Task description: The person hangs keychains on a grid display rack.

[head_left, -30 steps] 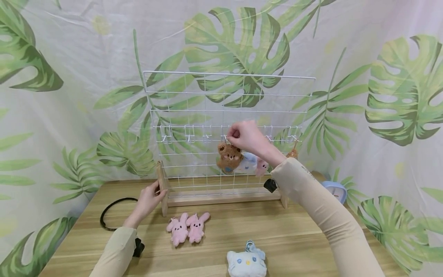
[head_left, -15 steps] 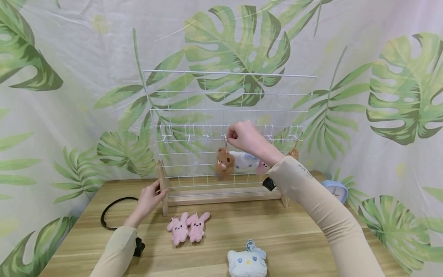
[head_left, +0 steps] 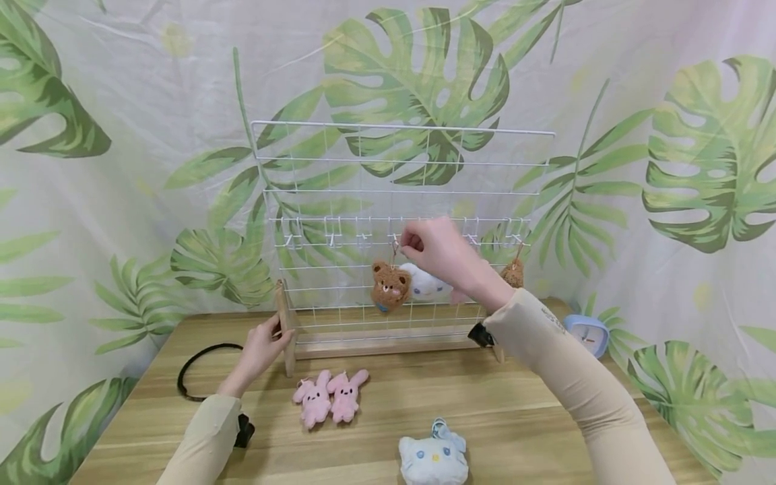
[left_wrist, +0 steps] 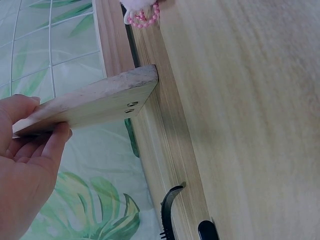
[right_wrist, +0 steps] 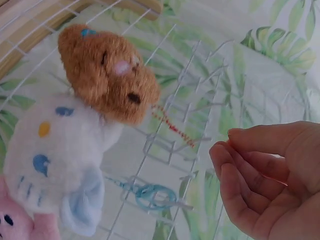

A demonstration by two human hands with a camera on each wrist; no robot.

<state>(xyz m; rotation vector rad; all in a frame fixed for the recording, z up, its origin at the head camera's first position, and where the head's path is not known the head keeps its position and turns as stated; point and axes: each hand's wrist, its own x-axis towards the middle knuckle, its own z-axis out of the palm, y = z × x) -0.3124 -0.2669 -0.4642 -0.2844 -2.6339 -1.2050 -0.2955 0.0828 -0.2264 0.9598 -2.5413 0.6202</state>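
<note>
In the head view, a brown teddy bear keychain (head_left: 390, 285) hangs by its chain from a hook on a white wire grid rack (head_left: 339, 192). My right hand (head_left: 438, 250) is just right of the chain; in the right wrist view its fingers are loosely curled, thumb near the index fingertip, apart from the red-orange bead chain (right_wrist: 172, 126). My left hand (left_wrist: 30, 160) grips the rack's wooden side post (left_wrist: 95, 97) between thumb and fingers. Behind the bear hangs a white plush cat keychain (right_wrist: 65, 145) with a blue bow, partly hidden by my right hand in the head view.
Two pink bunny plush keychains (head_left: 330, 399) and a white-blue cat plush (head_left: 433, 460) lie on the wooden table (head_left: 364, 451). A black headband (head_left: 192, 367) is at left, a blue clock (head_left: 588, 335) at right. Another brown plush (head_left: 512, 271) hangs at the rack's right end.
The bear keychain has turned and swung slightly left, and now hangs free of my right hand. That hand has let go of the chain and drawn slightly down and right. My left hand stays put.
</note>
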